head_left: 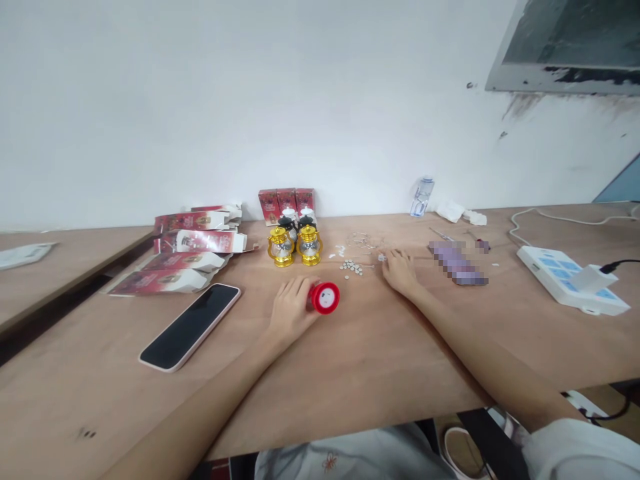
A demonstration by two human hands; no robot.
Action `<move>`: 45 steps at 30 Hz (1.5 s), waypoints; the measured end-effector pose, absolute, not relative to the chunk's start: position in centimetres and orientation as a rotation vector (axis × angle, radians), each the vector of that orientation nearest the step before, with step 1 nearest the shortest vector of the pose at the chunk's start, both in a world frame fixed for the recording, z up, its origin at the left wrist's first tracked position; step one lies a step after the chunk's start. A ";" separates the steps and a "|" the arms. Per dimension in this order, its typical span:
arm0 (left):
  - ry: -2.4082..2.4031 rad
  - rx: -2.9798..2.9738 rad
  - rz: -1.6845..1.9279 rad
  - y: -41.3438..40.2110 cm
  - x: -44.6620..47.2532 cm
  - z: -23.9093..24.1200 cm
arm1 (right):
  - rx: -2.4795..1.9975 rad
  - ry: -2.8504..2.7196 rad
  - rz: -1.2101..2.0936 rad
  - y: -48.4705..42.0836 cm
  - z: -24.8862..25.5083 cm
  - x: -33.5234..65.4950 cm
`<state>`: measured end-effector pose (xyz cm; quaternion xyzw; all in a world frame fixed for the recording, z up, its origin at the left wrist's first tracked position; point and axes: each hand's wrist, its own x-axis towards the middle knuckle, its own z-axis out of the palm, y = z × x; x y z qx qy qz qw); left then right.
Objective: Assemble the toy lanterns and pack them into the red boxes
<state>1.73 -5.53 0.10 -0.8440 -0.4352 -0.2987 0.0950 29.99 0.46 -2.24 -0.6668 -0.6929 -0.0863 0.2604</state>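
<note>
My left hand (290, 308) lies on the wooden table (350, 360) with its fingers wrapped round a small red lantern (324, 297) that lies on its side, its round base facing me. My right hand (399, 270) rests palm down further right, its fingertips pinched at a tiny pale part (382, 257) next to a cluster of small silver button cells (352, 267). Two gold toy lanterns (295, 246) stand upright behind my left hand, with dark and white ones behind them.
A black phone in a pink case (190, 325) lies at left. Flat and open red cartons (185, 257) are piled beyond it, three upright red boxes (287, 202) by the wall. A white power strip (570, 279), a water bottle (423, 196) and a blurred object (457, 263) sit right.
</note>
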 end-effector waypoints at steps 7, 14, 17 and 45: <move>-1.307 -2.505 -0.898 -5.9 1.8 0.4 | -1.804 -2.004 -0.294 0.6 -2.6 29.8; -1.314 -2.497 -0.920 -5.8 1.8 0.3 | -1.752 -1.995 -0.322 0.3 -2.3 29.7; -1.309 -2.501 -0.918 -5.8 1.8 0.3 | -1.690 -1.993 -0.288 0.3 -2.3 29.7; -1.291 -2.551 -0.952 -5.8 1.8 0.3 | -1.675 -2.068 -0.308 -0.2 -2.3 28.4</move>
